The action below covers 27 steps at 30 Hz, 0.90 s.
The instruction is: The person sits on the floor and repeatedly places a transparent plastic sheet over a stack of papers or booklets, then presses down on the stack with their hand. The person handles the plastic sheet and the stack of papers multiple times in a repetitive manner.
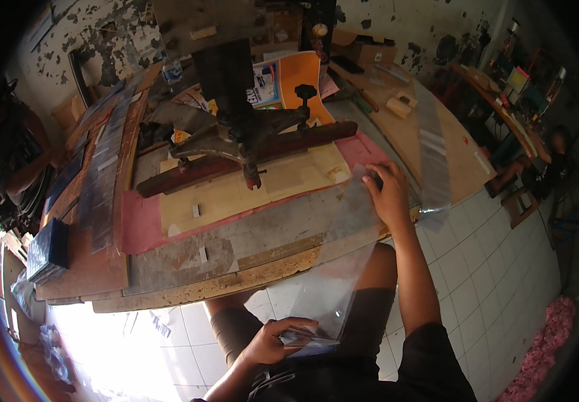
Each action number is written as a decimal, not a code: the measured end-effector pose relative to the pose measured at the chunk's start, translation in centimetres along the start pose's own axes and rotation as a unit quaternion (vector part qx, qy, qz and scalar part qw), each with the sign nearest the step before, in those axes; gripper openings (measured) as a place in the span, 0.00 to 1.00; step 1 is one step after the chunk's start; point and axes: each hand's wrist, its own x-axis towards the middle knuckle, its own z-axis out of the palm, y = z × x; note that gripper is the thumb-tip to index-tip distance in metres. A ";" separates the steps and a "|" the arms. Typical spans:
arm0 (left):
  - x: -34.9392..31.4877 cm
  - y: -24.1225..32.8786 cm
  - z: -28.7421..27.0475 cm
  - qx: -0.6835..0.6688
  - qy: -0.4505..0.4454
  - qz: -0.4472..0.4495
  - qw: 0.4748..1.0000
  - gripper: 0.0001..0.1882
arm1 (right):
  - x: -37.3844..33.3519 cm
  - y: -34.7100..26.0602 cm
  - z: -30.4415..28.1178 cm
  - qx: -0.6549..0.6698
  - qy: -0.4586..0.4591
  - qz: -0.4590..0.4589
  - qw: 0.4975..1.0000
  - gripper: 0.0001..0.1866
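Note:
A long sheet of clear plastic (339,281) stretches from my lap up to the table. My left hand (270,342) is closed on its lower end, close to my body, where the plastic looks folded or layered. Farther up, my right hand (388,193) pinches the top end at the table's right side, beside a pink and yellow pad (256,187). Over that pad stands a dark metal press (239,137) with a long reddish bar (289,147). The bar lies along the pad's far side, apart from my right hand.
More clear plastic strips (435,161) hang over the right board's edge. A stack of dark sheets (48,251) stands at the left corner. A small wooden block (402,104) sits at the back right. One person (18,147) is at far left, another (550,161) at far right.

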 end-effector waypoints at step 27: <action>0.1 0.5 0.6 -0.003 0.015 0.007 1.000 0.23 | 0.2 0.4 -0.1 -0.043 -0.027 -0.071 0.996 0.18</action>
